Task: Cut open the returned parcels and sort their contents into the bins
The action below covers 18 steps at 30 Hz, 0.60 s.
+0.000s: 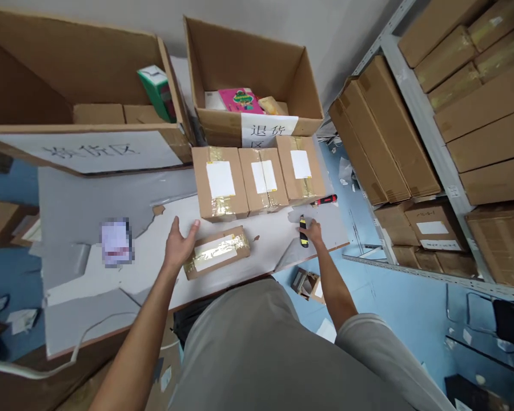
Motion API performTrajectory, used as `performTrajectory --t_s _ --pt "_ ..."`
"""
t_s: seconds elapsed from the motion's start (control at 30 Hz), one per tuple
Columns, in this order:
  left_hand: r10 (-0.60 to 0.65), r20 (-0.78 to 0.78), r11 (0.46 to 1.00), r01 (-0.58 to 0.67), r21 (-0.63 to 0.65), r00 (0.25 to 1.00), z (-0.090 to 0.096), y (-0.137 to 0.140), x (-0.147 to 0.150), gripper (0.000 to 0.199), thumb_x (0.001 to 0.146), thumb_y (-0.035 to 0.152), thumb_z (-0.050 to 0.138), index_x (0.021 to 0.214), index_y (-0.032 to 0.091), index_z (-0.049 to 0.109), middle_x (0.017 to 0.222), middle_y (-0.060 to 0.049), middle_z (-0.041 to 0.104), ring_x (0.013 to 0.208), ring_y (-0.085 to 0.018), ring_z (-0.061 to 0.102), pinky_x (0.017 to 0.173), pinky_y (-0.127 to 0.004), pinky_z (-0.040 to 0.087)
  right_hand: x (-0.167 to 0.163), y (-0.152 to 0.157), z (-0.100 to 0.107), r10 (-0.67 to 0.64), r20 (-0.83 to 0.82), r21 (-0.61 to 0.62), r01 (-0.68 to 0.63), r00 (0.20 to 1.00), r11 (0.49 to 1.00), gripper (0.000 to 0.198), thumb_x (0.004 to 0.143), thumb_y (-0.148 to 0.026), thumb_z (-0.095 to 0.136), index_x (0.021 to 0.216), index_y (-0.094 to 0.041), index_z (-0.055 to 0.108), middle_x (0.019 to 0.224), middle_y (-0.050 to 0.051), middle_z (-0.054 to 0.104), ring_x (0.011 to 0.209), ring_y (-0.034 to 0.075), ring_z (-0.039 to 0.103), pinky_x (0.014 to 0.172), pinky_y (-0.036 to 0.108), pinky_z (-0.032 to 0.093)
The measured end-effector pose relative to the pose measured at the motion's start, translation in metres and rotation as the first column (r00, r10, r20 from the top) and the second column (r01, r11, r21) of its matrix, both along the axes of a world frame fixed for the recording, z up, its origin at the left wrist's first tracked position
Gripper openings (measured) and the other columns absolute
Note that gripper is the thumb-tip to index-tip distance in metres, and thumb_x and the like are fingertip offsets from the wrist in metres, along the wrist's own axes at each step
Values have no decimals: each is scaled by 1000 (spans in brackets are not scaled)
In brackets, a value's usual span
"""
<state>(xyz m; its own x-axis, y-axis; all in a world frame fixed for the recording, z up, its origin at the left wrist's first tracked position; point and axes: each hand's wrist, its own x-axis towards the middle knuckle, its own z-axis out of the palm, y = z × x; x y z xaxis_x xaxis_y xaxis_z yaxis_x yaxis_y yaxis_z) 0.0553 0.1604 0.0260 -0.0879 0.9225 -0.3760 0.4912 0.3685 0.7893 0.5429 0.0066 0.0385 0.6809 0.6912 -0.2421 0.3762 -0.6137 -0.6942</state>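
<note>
Head view: I see the left hand (180,245) spread at the slim box (218,252) on the table (149,260), perhaps steadying it; the right hand (313,231) meets the cutter (304,237), whether gripping I cannot tell.

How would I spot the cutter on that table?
On the table, find the three labelled cartons. In front of the rightmost one, at the right hand, is the cutter. Its yellow-and-black body sets it apart from the red-and-black tool nearby.
</note>
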Motion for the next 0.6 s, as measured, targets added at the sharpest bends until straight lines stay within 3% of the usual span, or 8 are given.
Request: performTrajectory --t_s 0.1,0.23,0.43,0.53,0.6 --pt "125 82 991 -120 -60 989 1 -51 -14 101 95 72 84 173 13 57 182 -31 54 171 -46 54 144 -59 42 -27 -26 -14 -56 -1 -119 55 998 991 41 74 -45 86 105 -20 74 103 12 80 116 34 75 110 47 63" --pt "156 232 987 -142 -73 960 1 -100 -20 80 94 65 85 154 14 71 166 -25 71 156 -42 69 135 -55 55 -80 -33 -27 33 -85 -150 -45 996 988 31 86 -47 71 103 -21 72 99 9 79 106 31 74 106 46 64" --pt "210 323 975 -224 6 923 -5 -130 -13 76 91 66 85 145 13 78 156 -21 78 141 -39 78 125 -50 63 -179 -15 -35 283 -303 -5 -298 910 955 51 107 -62 51 132 -23 71 124 12 85 104 23 79 96 37 67" --pt "166 309 979 -193 59 936 -8 -144 -10 77 92 67 83 147 14 79 153 -19 80 137 -39 79 125 -50 62 -196 -15 -26 389 -333 118 -371 859 921 58 108 -71 49 134 -25 71 129 12 83 109 25 79 102 40 67" --pt "143 310 981 -176 79 940 -11 -158 -10 77 93 67 81 149 13 79 154 -19 80 136 -39 80 126 -52 62 -193 -21 -16 421 -328 135 -399 846 907 59 109 -73 49 136 -25 71 129 12 82 114 27 78 108 43 66"
